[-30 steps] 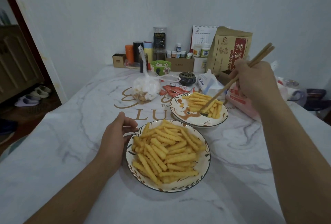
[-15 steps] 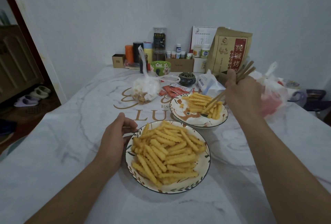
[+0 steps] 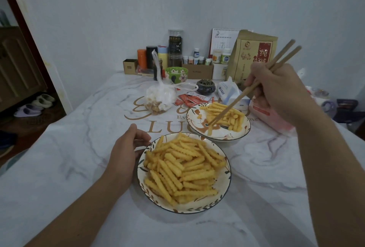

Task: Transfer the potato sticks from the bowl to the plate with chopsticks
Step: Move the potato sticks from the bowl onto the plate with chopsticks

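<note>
Right hand (image 3: 280, 96) grips the chopsticks (image 3: 254, 86), their tips over the near edge of the far dish (image 3: 227, 136), with one potato stick (image 3: 209, 130) dangling at them, though I can't tell whether it's pinched or just let go. Which dish is the bowl isn't clear; the near dish (image 3: 225, 185) is heaped with crinkle-cut golden sticks (image 3: 181, 169), the far one holds a thinner pile. Left hand (image 3: 126, 155) curls against the near dish's rim, steadying it. Next, I'd say, comes a careful carry across.
</note>
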The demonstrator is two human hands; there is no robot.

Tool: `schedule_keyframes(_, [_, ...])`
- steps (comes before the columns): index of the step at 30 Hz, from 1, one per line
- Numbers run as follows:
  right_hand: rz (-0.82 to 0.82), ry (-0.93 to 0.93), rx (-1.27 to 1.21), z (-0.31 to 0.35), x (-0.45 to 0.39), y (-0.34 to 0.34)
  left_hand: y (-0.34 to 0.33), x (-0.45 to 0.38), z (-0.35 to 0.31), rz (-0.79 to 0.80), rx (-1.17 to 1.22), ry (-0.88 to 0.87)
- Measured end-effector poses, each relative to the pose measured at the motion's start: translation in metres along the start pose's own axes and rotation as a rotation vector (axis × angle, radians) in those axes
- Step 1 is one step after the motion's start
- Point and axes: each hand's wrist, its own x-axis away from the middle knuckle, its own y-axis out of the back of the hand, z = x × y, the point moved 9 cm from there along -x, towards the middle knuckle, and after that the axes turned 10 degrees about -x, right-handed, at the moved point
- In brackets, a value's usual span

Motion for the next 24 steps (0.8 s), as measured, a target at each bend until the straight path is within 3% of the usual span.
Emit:
schedule_keyframes(4, [0.202, 0.031, -0.042, 0.013, 0.01, -0.017, 0.0, 0.001, -0.001, -0.003, -0.002, 0.006])
schedule_keyframes(15, [0.278, -0.123, 0.013, -0.004, 0.014, -0.027, 0.0, 0.001, -0.002, -0.011, -0.006, -0.022])
schedule_keyframes(17, [0.191, -0.086, -0.013, 0.001, 0.012, -0.02, 0.0, 0.0, -0.002, -0.011, -0.004, -0.023])
schedule_keyframes(22, [-0.288, 0.042, -0.124, -0.001, 0.006, 0.018, 0.0, 0.001, -0.002, 0.008, -0.012, -0.037])
schedule_keyframes(24, [-0.385, 0.04, -0.162, -0.02, 0.014, 0.022, 0.0, 0.002, -0.003, 0.013, -0.033, -0.052])
